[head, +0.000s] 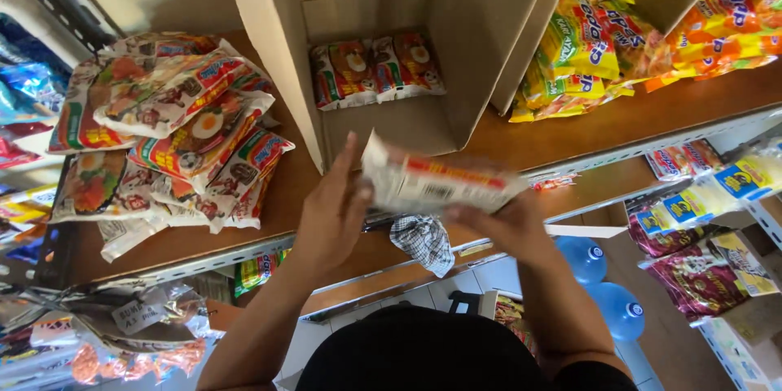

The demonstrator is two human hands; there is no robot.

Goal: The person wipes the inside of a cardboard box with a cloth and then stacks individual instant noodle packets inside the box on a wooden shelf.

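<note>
Both my hands hold a small stack of white and red noodle packets in front of an open cardboard box lying on its side on the wooden shelf. My left hand grips the stack's left end. Underneath the right end, my right hand supports it. Two more noodle packets lie at the back of the box.
A loose pile of noodle packets sits on the shelf left of the box. Yellow and orange packets spill from a second box on the right. Lower shelves hold more snacks. Blue water jugs and a checked cloth lie below.
</note>
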